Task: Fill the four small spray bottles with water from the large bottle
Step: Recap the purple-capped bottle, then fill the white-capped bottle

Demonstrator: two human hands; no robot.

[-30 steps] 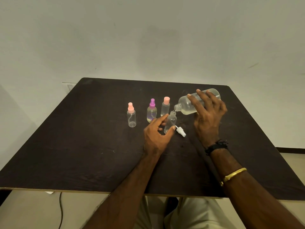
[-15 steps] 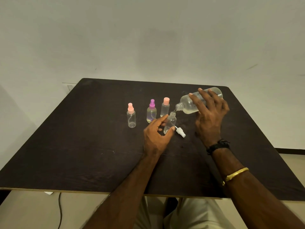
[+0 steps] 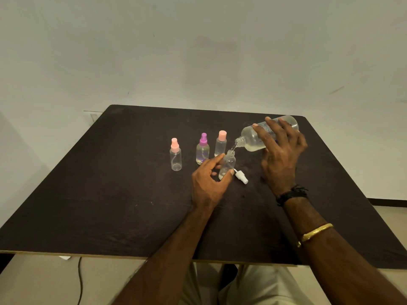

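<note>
Step in hand: water is judged to be poured from the large bottle (image 3: 251,139) into the uncapped spray bottle (image 3: 228,164), which is taken as the landmark below.
Left hand: the left hand (image 3: 209,183) is curled round the lower body of the uncapped spray bottle, thumb at its right and fingers at its left, so that it is held upright on the worktop (image 3: 110,194).
Right hand: the right hand (image 3: 279,155) is clasped over the large bottle from above, and the bottle is carried tilted.
Large bottle: it is held off the worktop, above and to the right of the landmark, with its mouth just over the landmark's neck. Water is pooled along its lower side, and a thin stream appears to be passed into the neck.
Pouring well: a shallow tilt is called for, so that only a thin stream is let out. The neck is narrow and easily missed, so the mouth is best held close over it and the small bottle braced firmly. The tilt should be eased back before the shoulder is reached.
Risk: water is likely to be spilled onto the worktop and the left fingers if the flow is quickened.
White spray head (image 3: 241,176): it is laid on the worktop just right of the landmark's base, near the left thumb.
Other bottles: the purple-capped spray bottle (image 3: 202,151) and the nearer pink-capped spray bottle (image 3: 220,146) are stood just behind and left of the landmark. The farther pink-capped spray bottle (image 3: 175,158) is set well to its left. All three are capped.
</note>
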